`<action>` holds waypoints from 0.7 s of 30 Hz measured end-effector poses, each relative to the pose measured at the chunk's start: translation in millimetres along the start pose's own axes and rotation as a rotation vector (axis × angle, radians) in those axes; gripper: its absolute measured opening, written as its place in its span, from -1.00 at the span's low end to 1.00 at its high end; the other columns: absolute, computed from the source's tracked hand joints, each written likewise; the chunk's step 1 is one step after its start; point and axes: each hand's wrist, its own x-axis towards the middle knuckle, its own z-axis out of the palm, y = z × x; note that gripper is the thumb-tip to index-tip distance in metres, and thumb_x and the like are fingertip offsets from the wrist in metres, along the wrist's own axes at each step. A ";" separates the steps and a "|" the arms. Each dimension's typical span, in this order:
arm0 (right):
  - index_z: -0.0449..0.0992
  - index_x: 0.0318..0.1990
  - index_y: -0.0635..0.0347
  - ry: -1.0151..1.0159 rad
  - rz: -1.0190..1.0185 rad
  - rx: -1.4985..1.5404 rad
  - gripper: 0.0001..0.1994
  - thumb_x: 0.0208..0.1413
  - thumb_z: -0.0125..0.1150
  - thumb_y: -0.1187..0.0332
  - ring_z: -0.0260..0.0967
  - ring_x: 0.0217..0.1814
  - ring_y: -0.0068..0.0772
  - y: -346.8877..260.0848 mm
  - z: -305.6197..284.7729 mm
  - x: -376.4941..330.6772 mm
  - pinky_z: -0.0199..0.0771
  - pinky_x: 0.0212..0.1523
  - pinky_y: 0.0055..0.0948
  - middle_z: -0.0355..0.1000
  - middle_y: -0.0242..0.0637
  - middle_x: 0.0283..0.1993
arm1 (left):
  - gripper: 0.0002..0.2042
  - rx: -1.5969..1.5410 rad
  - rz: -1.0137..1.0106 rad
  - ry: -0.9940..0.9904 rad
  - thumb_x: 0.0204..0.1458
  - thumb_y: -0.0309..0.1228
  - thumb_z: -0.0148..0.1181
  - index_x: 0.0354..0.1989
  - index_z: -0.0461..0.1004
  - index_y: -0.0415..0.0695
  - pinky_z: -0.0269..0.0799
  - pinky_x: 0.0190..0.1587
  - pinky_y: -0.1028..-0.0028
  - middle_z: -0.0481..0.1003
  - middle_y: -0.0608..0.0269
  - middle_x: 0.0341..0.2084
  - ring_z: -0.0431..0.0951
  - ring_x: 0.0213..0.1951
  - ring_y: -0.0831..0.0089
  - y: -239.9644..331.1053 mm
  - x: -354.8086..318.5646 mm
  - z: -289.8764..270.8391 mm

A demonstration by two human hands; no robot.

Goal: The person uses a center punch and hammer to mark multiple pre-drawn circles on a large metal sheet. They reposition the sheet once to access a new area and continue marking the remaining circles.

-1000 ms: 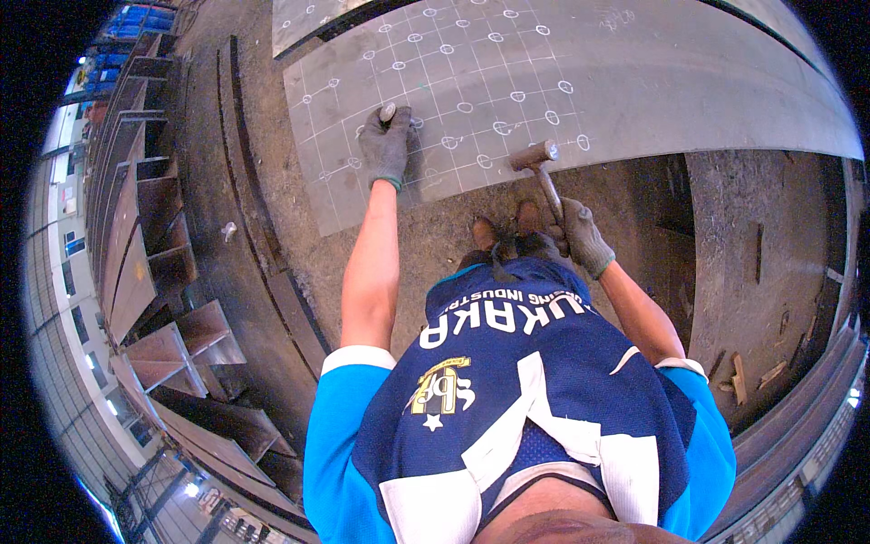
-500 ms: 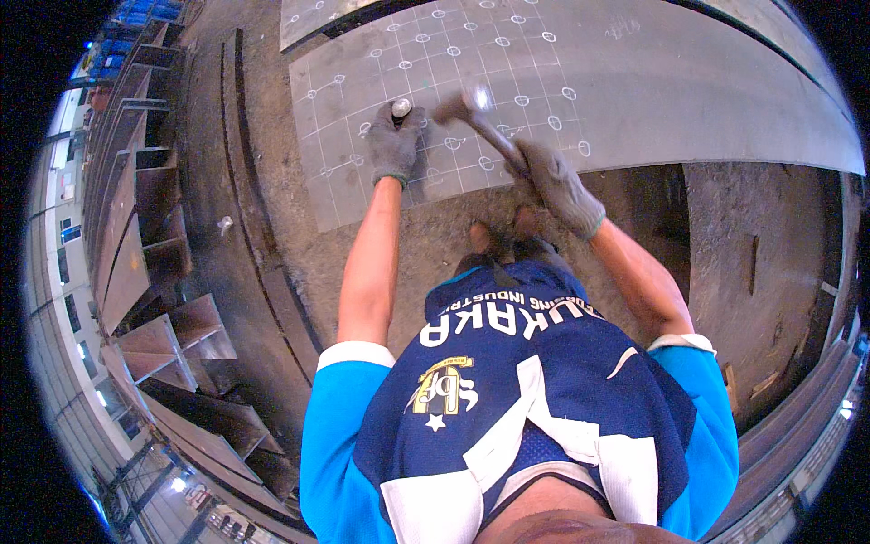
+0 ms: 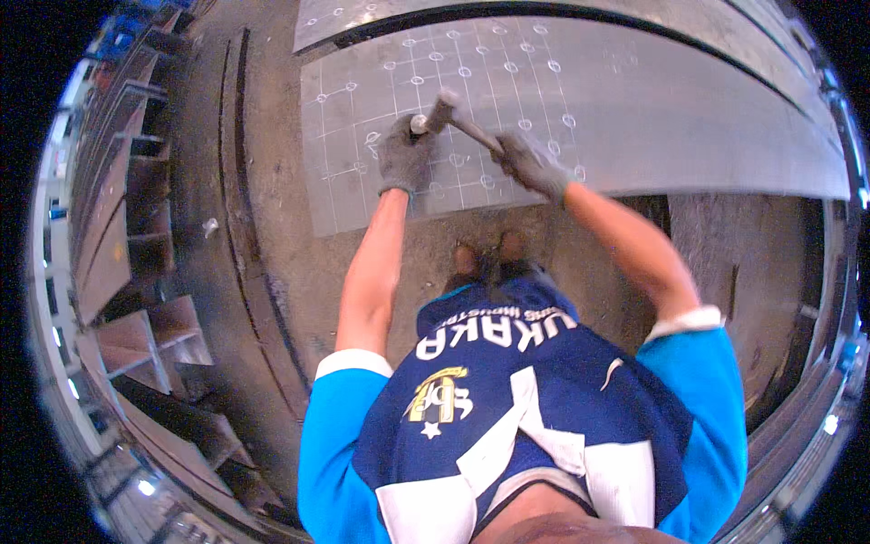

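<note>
A grey metal plate [image 3: 652, 127] lies before me, marked with chalk lines and small circles. My left hand [image 3: 406, 156], in a grey glove, is closed around a short metal punch [image 3: 419, 124] standing on the plate; only its bright round top shows above the fingers. My gloved right hand [image 3: 530, 163] grips the handle of a hammer [image 3: 443, 107]. The hammer's head is right beside the punch top, at its right. Whether the two touch, I cannot tell. The punch's lower end is hidden by my left hand.
Another marked plate [image 3: 362, 20] lies beyond a dark gap at the far side. Long dark steel bars [image 3: 237, 181] run along the floor at left, with welded steel sections [image 3: 154, 340] past them. My feet [image 3: 489, 258] stand close to the plate's near edge.
The hammer has come down and left to the punch, with my right hand moving left. My left hand still holds the punch. The whole view has shifted slightly.
</note>
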 end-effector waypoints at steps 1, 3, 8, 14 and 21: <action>0.48 -0.20 0.04 -0.016 0.036 0.060 -0.69 0.46 -0.09 0.08 0.28 -0.53 -0.56 -10.9 7.3 -27.0 0.27 -0.55 -0.43 0.36 -0.47 -0.47 | -0.57 -0.092 -0.015 -0.013 0.07 -0.09 0.43 -0.04 0.62 -0.15 0.56 -0.07 0.23 0.68 0.06 -0.23 0.68 -0.19 0.28 -16.6 4.4 -0.4; 0.46 -0.23 0.04 0.122 0.017 0.243 -0.66 0.48 -0.12 0.07 0.22 -0.56 -0.64 11.4 19.2 -65.8 0.20 -0.59 -0.47 0.32 -0.48 -0.49 | -0.64 -0.113 0.056 0.003 0.08 -0.18 0.46 -0.08 0.63 -0.17 0.56 -0.14 0.28 0.68 0.17 -0.30 0.63 -0.28 0.40 -2.6 -6.2 -3.2; 0.44 -0.26 0.09 0.289 0.002 0.348 -0.62 0.49 -0.18 0.06 0.14 -0.61 -0.62 70.8 39.6 -91.5 0.15 -0.64 -0.43 0.27 -0.50 -0.53 | -0.77 -0.662 -0.173 0.170 0.10 -0.38 0.48 -0.11 0.64 -0.16 0.53 -0.27 0.44 0.63 0.38 -0.34 0.55 -0.35 0.61 -43.8 -16.8 -25.2; 0.41 -0.23 0.05 0.264 0.247 0.401 -0.64 0.47 -0.20 0.05 0.09 -0.67 -0.54 111.0 55.6 -130.1 0.12 -0.67 -0.40 0.22 -0.46 -0.58 | -0.78 -0.659 -0.212 0.146 0.12 -0.41 0.48 -0.12 0.64 -0.19 0.52 -0.31 0.49 0.65 0.35 -0.36 0.57 -0.35 0.62 -70.1 -41.6 -34.2; 0.38 -0.26 -0.03 0.260 0.304 0.571 -0.67 0.46 -0.20 0.04 0.03 -0.70 -0.52 135.0 75.8 -128.3 0.01 -0.69 -0.40 0.18 -0.48 -0.60 | -0.77 -0.764 -0.237 0.086 0.15 -0.38 0.46 -0.09 0.63 -0.20 0.54 -0.33 0.49 0.66 0.31 -0.35 0.61 -0.39 0.56 -73.0 -55.6 -35.3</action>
